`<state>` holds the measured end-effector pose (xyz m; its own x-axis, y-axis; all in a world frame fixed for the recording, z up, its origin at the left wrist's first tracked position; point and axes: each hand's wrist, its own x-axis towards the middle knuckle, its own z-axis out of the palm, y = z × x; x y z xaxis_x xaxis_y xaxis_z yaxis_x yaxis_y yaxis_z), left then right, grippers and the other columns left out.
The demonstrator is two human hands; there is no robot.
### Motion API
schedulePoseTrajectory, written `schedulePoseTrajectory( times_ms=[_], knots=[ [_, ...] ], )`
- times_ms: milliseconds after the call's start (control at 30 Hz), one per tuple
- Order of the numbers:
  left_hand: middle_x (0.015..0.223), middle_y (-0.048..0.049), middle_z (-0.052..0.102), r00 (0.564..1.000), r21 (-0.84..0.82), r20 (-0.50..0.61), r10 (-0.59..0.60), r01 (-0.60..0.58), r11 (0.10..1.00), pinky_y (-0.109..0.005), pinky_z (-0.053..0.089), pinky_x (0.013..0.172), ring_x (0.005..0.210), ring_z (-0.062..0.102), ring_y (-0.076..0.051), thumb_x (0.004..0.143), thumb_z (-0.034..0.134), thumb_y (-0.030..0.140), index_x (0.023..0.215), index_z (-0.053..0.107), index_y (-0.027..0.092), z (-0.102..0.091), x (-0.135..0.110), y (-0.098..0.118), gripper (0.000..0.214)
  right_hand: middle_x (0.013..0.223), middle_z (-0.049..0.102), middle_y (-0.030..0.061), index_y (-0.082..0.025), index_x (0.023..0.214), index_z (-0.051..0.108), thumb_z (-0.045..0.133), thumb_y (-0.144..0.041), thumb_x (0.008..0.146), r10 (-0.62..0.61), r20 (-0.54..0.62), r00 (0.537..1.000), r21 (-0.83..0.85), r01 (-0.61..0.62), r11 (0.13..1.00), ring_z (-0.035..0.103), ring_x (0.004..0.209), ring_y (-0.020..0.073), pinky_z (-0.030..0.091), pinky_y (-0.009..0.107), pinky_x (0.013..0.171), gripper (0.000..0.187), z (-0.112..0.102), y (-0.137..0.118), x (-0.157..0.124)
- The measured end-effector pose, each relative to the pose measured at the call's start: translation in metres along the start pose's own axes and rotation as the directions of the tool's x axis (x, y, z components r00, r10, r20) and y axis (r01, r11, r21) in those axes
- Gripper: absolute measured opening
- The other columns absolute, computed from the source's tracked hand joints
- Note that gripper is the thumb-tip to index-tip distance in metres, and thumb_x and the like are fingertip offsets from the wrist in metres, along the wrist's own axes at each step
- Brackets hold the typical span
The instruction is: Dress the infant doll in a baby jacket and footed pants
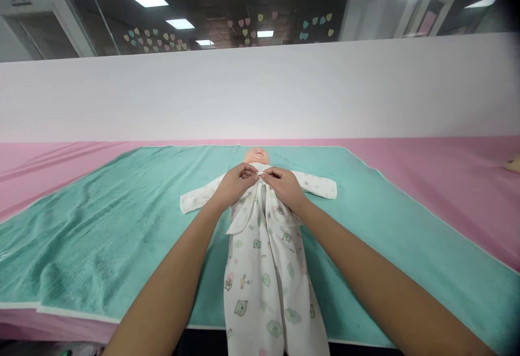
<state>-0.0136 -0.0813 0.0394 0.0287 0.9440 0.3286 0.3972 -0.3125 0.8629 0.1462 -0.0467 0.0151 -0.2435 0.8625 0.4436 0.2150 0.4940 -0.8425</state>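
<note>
A baby doll (257,155) lies on its back, its head at the far end. It wears a white baby jacket (320,184) with small printed animals, sleeves spread to both sides, and matching white trousers (264,285) that reach toward me. My left hand (239,181) pinches the jacket's front edge at the upper chest. Just beside it, my right hand (283,185) grips the opposite edge, fingertips almost meeting the left ones. Below the hands the jacket front parts in a narrow gap. Any fastener between the fingers is too small to make out.
Under the doll a teal towel (122,226) is spread over a pink cloth (439,182). A low white wall (260,96) runs along the back, with dark glass bearing heart stickers above. A small beige object (513,165) shows at the right edge.
</note>
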Motion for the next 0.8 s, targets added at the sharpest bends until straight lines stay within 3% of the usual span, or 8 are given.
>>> schedulePoseTrajectory(
  times_ms=[167,400,800],
  knots=[
    [0.075,-0.0004,0.061,0.997,-0.024,-0.037,-0.063,0.062,0.998,-0.022,0.037,0.056,0.062,0.052,-0.011,0.069,0.064,0.030,0.087,0.063,0.020,0.003,0.002,-0.001,0.021,0.068,0.059,-0.0013,-0.021,0.073,0.063,0.051,-0.036,0.078,-0.004,-0.036,0.999,-0.041,0.003,0.999,0.050,0.065,0.0146,0.037,0.026,0.061,0.020,0.002,-0.003,-0.003],
    [0.075,-0.0012,0.064,0.986,-0.335,-0.006,-0.167,0.156,0.929,-0.024,0.041,0.059,0.065,0.057,-0.013,0.063,0.069,0.028,0.085,0.061,0.018,0.001,0.008,-0.010,0.025,0.073,0.062,-0.0017,-0.021,0.074,0.064,0.053,-0.031,0.077,-0.066,-0.085,0.994,-0.027,0.064,0.998,0.053,0.070,0.0144,0.039,0.026,0.069,0.016,0.004,-0.004,-0.006],
    [0.075,-0.0002,0.062,0.991,-0.253,-0.008,-0.135,0.129,0.959,-0.023,0.041,0.059,0.066,0.056,-0.012,0.065,0.070,0.034,0.085,0.061,0.019,0.001,0.006,-0.012,0.026,0.079,0.065,0.0013,-0.019,0.070,0.065,0.052,-0.040,0.080,-0.022,0.000,1.000,0.139,0.021,0.990,0.058,0.084,0.0186,0.043,0.028,0.078,0.027,-0.002,0.001,-0.005]
  ],
)
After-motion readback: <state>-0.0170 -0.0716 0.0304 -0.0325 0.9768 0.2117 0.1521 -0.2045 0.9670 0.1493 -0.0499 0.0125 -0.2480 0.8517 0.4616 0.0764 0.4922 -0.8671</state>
